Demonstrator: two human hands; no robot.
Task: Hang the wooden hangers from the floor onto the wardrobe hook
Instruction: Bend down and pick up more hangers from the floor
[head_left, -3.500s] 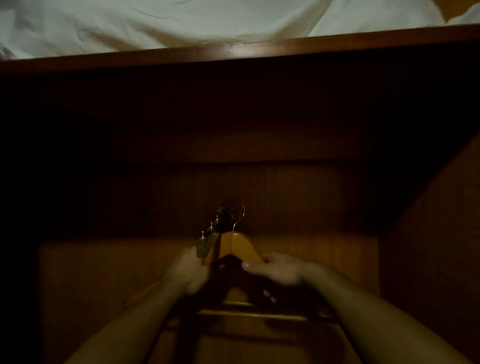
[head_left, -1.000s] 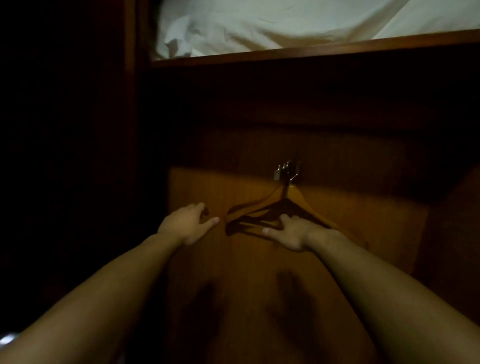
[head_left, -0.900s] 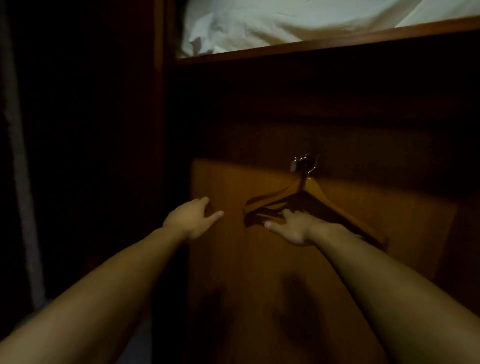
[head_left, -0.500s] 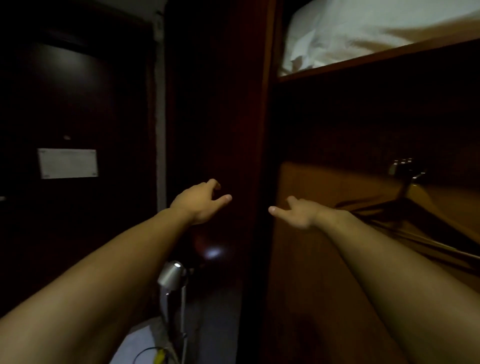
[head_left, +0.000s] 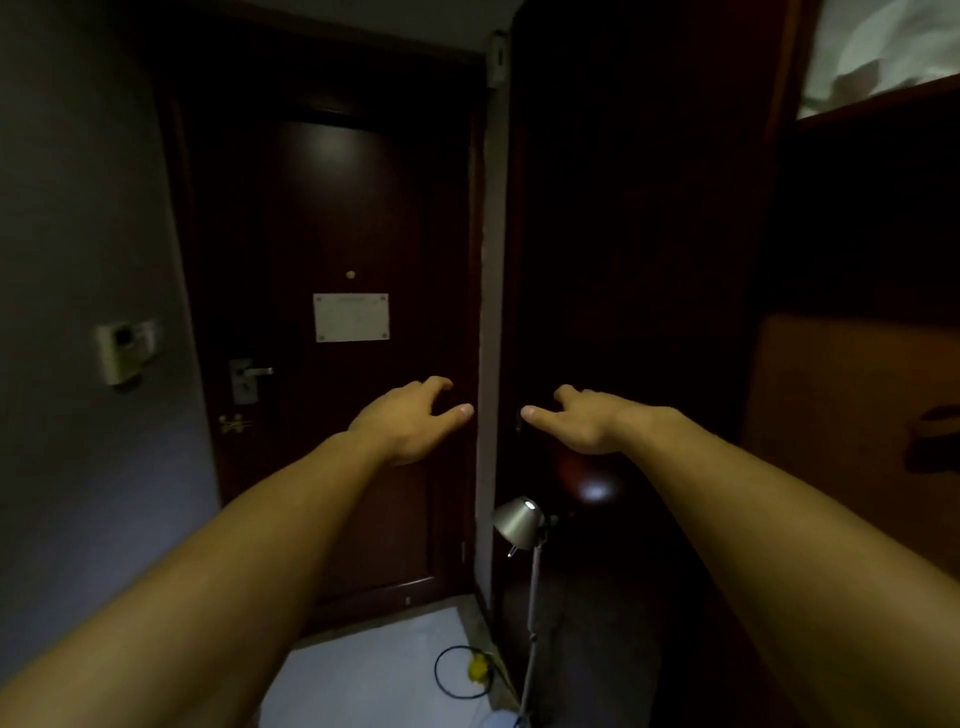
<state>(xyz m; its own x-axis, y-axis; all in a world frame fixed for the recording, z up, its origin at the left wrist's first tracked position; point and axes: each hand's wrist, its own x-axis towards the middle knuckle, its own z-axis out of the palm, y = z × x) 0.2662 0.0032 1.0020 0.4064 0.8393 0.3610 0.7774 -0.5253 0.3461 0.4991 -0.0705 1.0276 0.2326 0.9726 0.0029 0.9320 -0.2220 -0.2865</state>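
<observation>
Both hands empty: left hand (head_left: 410, 421) & right hand (head_left: 587, 421) held out ahead, palms down, fingers loose & spread, gripping nothing, thumbs pointing at each other w/ a gap between; no wooden hangers visible on the floor (head_left: 374, 670) in this view, so can't give their long axis or which hand is nearer; only hint is a dark shape (head_left: 935, 436) at far right edge against the lit wardrobe panel (head_left: 831, 395), poss. a hanger end or its shadow, can't tell; hook out of view, prob. off to the right, so right hand looks nearer that side; next move, I'd judge: look down, find a hanger on the floor, then carry it right to the wardrobe; around: dark door (head_left: 332, 208) straight ahead w/ white notice plate (head_left: 351, 317) & lever handle (head_left: 249, 371); wall unit (head_left: 122, 351) on left; white bedding (head_left: 883, 52) on the top shelf; in the way low down: floor lamp (head_left: 517, 522) on thin stem btwn door frame & wardrobe, black cable (head_left: 447, 670) looped on floor by a yellow plug (head_left: 478, 666); a reach down there could snag cable or knock lamp
</observation>
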